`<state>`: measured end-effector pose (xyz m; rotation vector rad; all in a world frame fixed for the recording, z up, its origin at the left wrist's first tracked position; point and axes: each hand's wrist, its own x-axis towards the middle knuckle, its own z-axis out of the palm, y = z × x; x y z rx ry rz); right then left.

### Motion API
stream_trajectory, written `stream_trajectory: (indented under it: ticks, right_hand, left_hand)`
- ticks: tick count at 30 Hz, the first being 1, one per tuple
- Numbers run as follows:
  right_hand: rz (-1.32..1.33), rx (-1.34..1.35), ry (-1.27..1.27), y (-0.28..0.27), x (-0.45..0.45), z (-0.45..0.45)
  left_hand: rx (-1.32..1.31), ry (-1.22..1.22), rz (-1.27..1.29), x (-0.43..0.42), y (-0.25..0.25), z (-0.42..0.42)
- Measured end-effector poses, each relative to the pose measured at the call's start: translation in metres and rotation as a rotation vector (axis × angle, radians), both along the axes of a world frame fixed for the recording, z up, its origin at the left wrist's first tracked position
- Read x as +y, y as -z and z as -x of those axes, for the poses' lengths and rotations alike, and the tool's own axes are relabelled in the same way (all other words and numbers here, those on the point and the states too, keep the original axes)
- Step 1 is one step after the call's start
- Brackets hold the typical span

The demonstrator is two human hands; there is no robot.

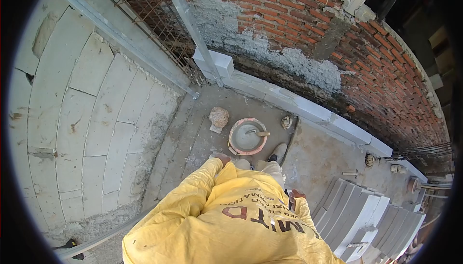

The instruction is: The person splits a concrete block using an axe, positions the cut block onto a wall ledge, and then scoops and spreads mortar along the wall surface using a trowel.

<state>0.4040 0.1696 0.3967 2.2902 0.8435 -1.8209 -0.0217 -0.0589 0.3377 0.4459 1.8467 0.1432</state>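
My left hand (pixel 222 159) hangs by my front, just past the cuff of a yellow shirt (pixel 226 206); its fingers are too small and partly hidden to read. Nearest to it is a round bucket (pixel 233 144) with a reddish rim, holding wet grey mortar (pixel 245 141). A trowel with a wooden handle (pixel 263 134) rests in the bucket, its blade in the mortar. My right hand (pixel 297 194) is at my right side, near something small and dark that I cannot make out. Its fingers do not show clearly.
A rough lump (pixel 219 117) stands left of the bucket, and my shoe (pixel 278 152) is right of it. A low course of pale blocks (pixel 308 107) runs before the brick wall (pixel 289 18). Stacked blocks (pixel 352 216) lie at right. Metal posts (pixel 188 18) and rebar (pixel 144 25) rise at left.
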Motion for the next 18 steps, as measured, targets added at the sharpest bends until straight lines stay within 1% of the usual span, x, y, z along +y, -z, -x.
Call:
stream_trajectory:
  ticks: [8, 12, 15, 18]
  right_hand:
    - [0.004, 0.098, 0.01, 0.008, 0.0, -0.004]
    - [0.039, 0.069, -0.006, 0.007, 0.001, -0.004]
    - [0.067, 0.041, -0.017, 0.006, 0.002, 0.0]
    - [0.064, 0.045, -0.025, 0.014, 0.0, -0.004]
  left_hand:
    - [-0.032, 0.103, -0.011, 0.025, -0.05, 0.003]
    - [0.081, 0.181, -0.031, 0.024, -0.051, -0.005]
    - [0.081, 0.166, 0.028, 0.021, -0.052, -0.006]
    - [0.04, 0.125, 0.02, 0.005, -0.024, -0.009]
